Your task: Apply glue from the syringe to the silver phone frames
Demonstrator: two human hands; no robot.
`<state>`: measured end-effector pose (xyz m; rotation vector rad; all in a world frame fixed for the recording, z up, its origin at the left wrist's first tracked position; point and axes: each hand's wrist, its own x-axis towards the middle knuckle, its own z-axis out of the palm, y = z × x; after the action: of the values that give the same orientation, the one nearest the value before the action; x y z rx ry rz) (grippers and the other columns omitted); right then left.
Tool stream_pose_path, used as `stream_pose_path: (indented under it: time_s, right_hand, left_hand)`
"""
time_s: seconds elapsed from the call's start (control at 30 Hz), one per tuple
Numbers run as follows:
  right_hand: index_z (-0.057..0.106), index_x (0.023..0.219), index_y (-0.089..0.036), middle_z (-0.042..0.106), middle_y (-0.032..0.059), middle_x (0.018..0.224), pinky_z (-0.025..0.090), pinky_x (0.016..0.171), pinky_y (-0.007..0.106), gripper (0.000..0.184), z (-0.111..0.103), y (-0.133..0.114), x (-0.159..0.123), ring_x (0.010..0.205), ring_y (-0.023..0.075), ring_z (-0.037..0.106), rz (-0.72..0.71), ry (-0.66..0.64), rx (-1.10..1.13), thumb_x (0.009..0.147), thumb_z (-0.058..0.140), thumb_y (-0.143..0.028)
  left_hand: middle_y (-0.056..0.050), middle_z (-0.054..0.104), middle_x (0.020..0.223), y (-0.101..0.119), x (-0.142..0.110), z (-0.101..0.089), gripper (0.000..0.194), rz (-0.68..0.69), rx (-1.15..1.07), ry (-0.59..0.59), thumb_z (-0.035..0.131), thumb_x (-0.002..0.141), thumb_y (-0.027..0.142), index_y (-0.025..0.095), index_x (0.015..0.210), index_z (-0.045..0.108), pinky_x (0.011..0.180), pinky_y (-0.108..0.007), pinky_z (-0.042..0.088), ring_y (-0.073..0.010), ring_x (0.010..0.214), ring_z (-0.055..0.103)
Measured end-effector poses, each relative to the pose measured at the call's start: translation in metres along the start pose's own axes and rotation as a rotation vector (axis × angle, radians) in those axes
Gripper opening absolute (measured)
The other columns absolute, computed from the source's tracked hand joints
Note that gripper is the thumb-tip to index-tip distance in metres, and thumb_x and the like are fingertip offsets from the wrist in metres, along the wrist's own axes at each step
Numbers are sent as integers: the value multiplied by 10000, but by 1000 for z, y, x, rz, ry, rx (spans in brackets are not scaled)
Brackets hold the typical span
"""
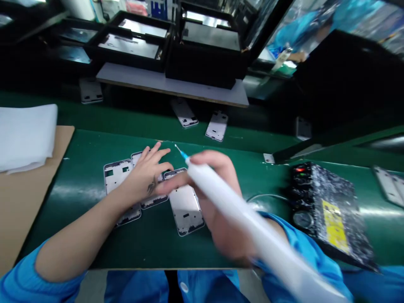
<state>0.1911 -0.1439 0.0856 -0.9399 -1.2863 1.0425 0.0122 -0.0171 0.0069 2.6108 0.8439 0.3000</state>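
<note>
My right hand (221, 202) grips a large white dispensing syringe (217, 189), slanted with its blue needle tip (181, 152) pointing up and left; the hand and the syringe's rear are blurred. My left hand (154, 170) is spread open over the phone frames, its thumb stretched right to the edge of my right hand. Whether they touch I cannot tell. Beneath lie three silver phone frames: the left one (118, 174), the middle one (154, 201), mostly hidden by my left hand, and the right one (186, 208), below the syringe's front end.
On the right stands a black-and-white speckled control box (334, 198) with a yellow label and a thin hose. Cardboard (28, 198) with white sheet material (25, 134) lies left. More phone frames (217, 125) rest behind, under a shelf (170, 86) bearing black trays. Another person's sleeve (303, 31) shows beyond.
</note>
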Motion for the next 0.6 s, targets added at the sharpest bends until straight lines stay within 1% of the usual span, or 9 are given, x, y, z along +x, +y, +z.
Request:
stream_pose_path:
  time_s: [0.07,0.13,0.2,0.23,0.27,0.33,0.4,0.47,0.6]
  right_hand:
    - [433,1300,-298,748,40,973,604,899,436,614,-13,14,17,970,252,758,-42,53,25,934,470,-788]
    - [481,1328,-268,742,43,922,613,744,382,704,-33,29,26,767,217,739,-11,71,-26,894,500,-822]
    - [598,1274,-226,716,54,830,581,626,357,787,-55,46,23,654,205,686,41,124,-152,858,460,-880]
    - [657,1222,-216,705,62,824,570,621,349,723,-64,55,17,663,203,672,54,187,-254,881,499,-834]
    - [695,1182,-220,704,63,827,566,628,342,611,-72,63,10,673,201,669,109,170,-340,893,590,-748]
    - [738,1064,-222,679,31,725,520,537,308,438,-82,76,-5,563,174,616,191,186,-372,873,708,-615]
    - [753,1010,-218,667,12,659,478,474,282,367,-85,83,-16,501,161,591,279,171,-364,837,771,-541]
    - [764,998,-211,674,11,643,465,453,272,364,-83,86,-18,479,156,587,321,149,-346,814,793,-523]
    - [776,936,-189,668,19,591,452,457,264,387,-70,88,2,478,152,580,331,60,-328,855,735,-565]
  left_hand:
    - [-97,423,1617,0,-1,1,417,-19,-10,13,648,920,561,224,1158,711,1264,-690,107,-417,1593,148]
    - [-127,460,1584,4,-3,0,470,-22,-26,19,684,880,618,231,1145,720,1247,-713,134,-432,1582,185]
    - [-146,456,1584,8,-6,-1,498,1,-51,8,690,867,647,230,1135,728,1248,-702,148,-429,1584,187]
    - [-150,452,1587,9,-8,-1,512,5,-66,3,689,861,662,227,1127,733,1254,-693,140,-430,1584,186]
    - [-152,448,1590,9,-9,-1,522,-2,-74,-4,687,856,673,225,1121,736,1257,-688,134,-430,1584,184]
    - [-155,451,1588,9,-12,-1,512,-20,-72,-11,690,859,663,220,1110,738,1258,-685,136,-430,1583,187]
    - [-159,453,1588,8,-15,0,495,-29,-65,-11,703,856,647,218,1102,739,1255,-690,148,-428,1582,194]
    - [-159,454,1588,8,-16,1,493,-24,-77,-6,716,847,644,220,1096,739,1255,-690,156,-420,1581,204]
    - [-159,477,1570,9,-16,3,496,-9,-110,28,715,848,644,222,1106,733,1263,-678,157,-404,1582,216]
